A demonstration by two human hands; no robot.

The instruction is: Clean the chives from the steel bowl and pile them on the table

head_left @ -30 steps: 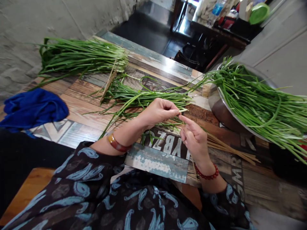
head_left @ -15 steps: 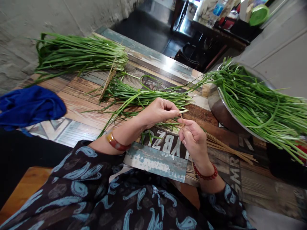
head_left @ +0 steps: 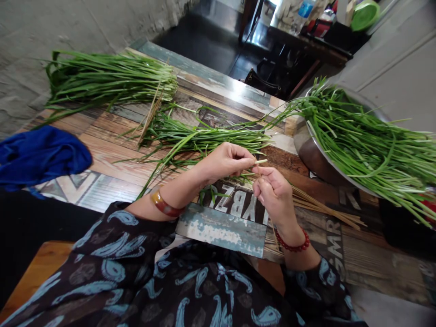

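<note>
My left hand (head_left: pixel 231 159) is closed in a pinch on a garlic chive (head_left: pixel 262 161), whose pale cut end sticks out past the fingertips. Just below and to the right, my right hand (head_left: pixel 275 194) grips a thin bamboo skewer (head_left: pixel 274 236). Its upper end meets the chive between the two hands; whether it pierces the stalk I cannot tell. Under and behind my left hand lies a loose pile of garlic chives (head_left: pixel 211 136). Beside my right wrist, several bare skewers (head_left: pixel 329 210) lie on the wood-patterned table (head_left: pixel 221 231).
A metal bowl (head_left: pixel 315 154) heaped with garlic chives (head_left: pixel 368 141) stands at the right. At the back left lies a neat chive bundle (head_left: pixel 112 77), with a few skewers (head_left: pixel 150 116) by its cut ends. A blue cloth (head_left: pixel 44 154) rests on the left edge.
Both hands keep almost the same place and grip. The chive's pale end between the fingers has shifted very slightly; the view has tilted a little.
</note>
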